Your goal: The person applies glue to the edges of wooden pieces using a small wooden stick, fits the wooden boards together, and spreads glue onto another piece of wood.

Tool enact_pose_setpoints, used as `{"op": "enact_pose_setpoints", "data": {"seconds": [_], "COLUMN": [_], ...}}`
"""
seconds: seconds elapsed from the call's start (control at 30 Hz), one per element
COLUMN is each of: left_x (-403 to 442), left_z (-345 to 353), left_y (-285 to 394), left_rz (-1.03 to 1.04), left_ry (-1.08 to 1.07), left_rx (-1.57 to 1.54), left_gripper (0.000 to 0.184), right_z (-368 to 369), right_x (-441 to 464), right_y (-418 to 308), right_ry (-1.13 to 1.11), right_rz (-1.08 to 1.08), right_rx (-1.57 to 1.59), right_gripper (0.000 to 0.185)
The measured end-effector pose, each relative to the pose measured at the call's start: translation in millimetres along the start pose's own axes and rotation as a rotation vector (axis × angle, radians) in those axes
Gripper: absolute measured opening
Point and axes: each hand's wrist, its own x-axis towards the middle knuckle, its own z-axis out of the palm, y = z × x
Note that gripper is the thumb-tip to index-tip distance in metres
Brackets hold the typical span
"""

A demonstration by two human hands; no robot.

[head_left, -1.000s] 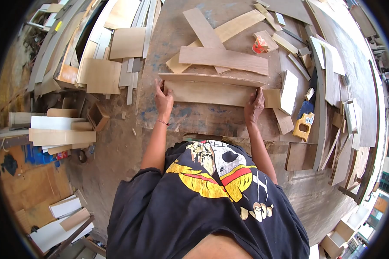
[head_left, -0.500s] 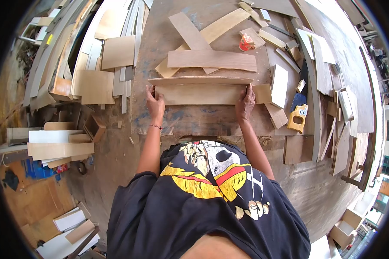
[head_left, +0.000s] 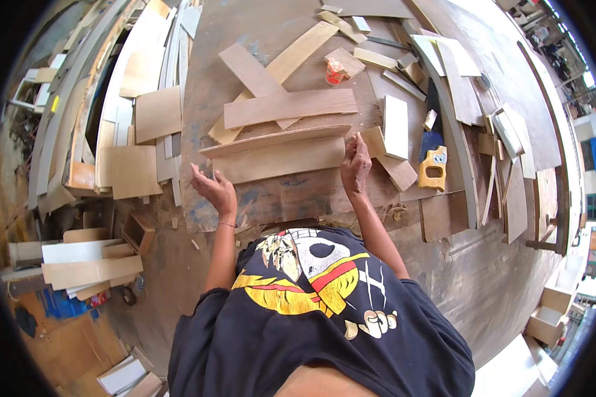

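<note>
Two plywood strips are joined or set edge to edge on the worktable: a flat strip lies nearest me, and a narrow strip stands upright along its far edge. My left hand is off their left end, fingers spread, holding nothing. Beside the right end is my right hand, its fingers stretched upward and nothing gripped in it; whether it touches the wood I cannot tell. Beyond them, a loose plywood strip rests across two crossed strips.
A red and white cup stands on a small board at the back. To the right lie a white block, wood offcuts and a handsaw with a yellow handle. Stacked panels line the left side.
Both hands have let go of the strips' ends; the left has moved away and spread its fingers. The view has shifted and turned, so the strips now appear slanted.
</note>
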Motion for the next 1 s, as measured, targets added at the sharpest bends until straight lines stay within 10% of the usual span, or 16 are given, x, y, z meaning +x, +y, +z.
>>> {"op": "enact_pose_setpoints", "data": {"seconds": [0.2, 0.43, 0.57, 0.77, 0.83, 1.0], "left_x": [-23, -55, -71, -64, -60, -67], "left_z": [19, 55, 77, 98, 94, 93], "left_y": [59, 116, 159, 205, 206, 193], "left_rz": [0.224, 0.46, 0.143, -1.207, -1.209, -0.914], "left_ry": [-0.165, -0.451, -0.895, -1.248, -1.295, -1.334], "left_rx": [-0.111, -0.286, -0.515, -0.988, -0.997, -0.902], "left_gripper": [0.053, 0.035, 0.02, 0.045, 0.045, 0.025], "right_z": [-46, -51, -70, -97, -107, -126], "right_x": [25, 22, 25, 2, -7, -27], "right_y": [-4, 31, 10, -31, -36, -39], "right_ry": [0.219, 0.06, 0.064, 0.06, 0.016, -0.103], "right_rz": [0.074, 0.236, 0.278, -0.031, -0.326, -0.302], "right_rx": [-0.595, -0.311, -0.067, -0.094, -0.171, -0.157], "right_gripper": [0.046, 0.05, 0.046, 0.044, 0.045, 0.049]}}
